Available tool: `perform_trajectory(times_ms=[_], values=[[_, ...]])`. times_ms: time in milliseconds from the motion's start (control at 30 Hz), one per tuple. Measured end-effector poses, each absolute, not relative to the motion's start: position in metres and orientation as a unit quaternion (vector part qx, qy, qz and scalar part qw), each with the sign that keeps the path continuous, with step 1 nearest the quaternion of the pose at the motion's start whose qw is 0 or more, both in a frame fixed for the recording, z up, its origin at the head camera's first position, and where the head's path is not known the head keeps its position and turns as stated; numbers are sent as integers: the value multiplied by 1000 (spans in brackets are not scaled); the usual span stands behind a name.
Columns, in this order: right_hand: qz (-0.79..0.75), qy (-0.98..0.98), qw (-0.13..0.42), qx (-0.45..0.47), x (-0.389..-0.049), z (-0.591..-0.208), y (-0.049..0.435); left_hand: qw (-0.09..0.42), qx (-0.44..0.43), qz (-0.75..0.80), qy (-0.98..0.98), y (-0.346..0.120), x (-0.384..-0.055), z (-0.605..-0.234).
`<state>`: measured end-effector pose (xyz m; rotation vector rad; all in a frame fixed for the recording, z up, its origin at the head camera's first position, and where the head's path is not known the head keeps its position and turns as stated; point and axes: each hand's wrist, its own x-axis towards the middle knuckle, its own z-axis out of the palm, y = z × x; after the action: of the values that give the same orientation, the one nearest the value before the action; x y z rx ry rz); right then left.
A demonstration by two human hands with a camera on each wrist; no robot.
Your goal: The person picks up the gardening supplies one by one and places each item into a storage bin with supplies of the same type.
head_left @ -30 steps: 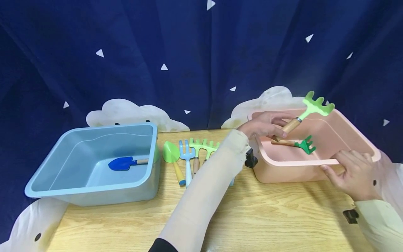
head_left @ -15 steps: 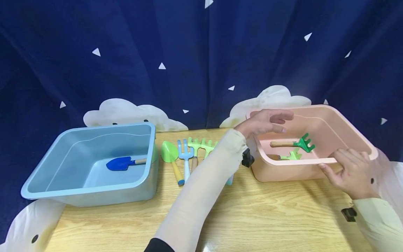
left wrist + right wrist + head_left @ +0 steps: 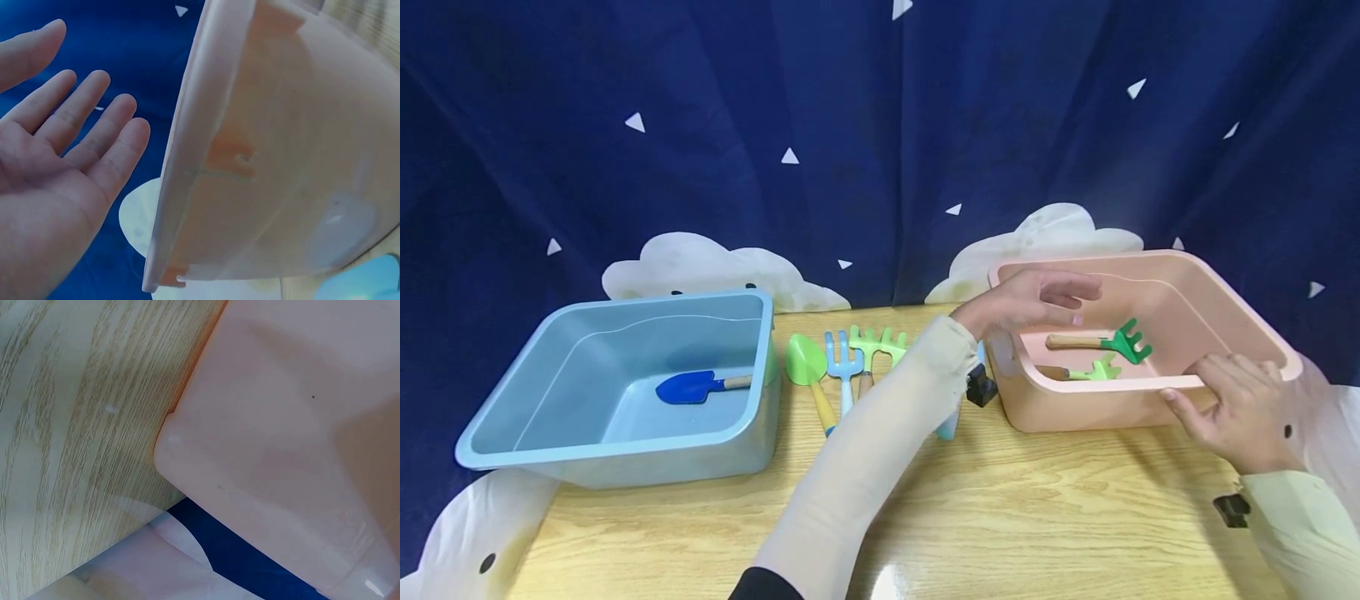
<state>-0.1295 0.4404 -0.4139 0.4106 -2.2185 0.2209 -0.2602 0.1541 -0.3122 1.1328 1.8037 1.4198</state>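
On the wood table (image 3: 1037,517), your right hand (image 3: 1236,412) has its fingers bent over the near edge of the pink tub (image 3: 1090,414), with its thumb on the outside. Just inside that edge the light green rake (image 3: 1100,372) lies on the tub's floor, with the dark green rake (image 3: 1122,342) just behind it, and your left hand (image 3: 1026,300) hangs over the tub's left side, its fingers loose and almost straight, with nothing in it. Behind the tub you can see a white cloud (image 3: 1067,229) and a dark blue curtain (image 3: 850,83).
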Motion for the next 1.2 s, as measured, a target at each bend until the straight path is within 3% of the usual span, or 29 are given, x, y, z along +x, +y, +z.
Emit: perform_trajectory(times_ms=[300, 700, 867, 1200], values=[[106, -878, 435, 168, -132, -416, 439, 288, 424, 530, 675, 131, -252, -315], [101, -876, 442, 165, -132, -416, 439, 213, 470, 500, 696, 80, -244, -331], [113, -863, 462, 171, -133, -418, 438, 219, 445, 524, 692, 60, -242, -343], [101, -872, 446, 174, -133, -417, 439, 219, 405, 514, 724, 28, -232, -382]])
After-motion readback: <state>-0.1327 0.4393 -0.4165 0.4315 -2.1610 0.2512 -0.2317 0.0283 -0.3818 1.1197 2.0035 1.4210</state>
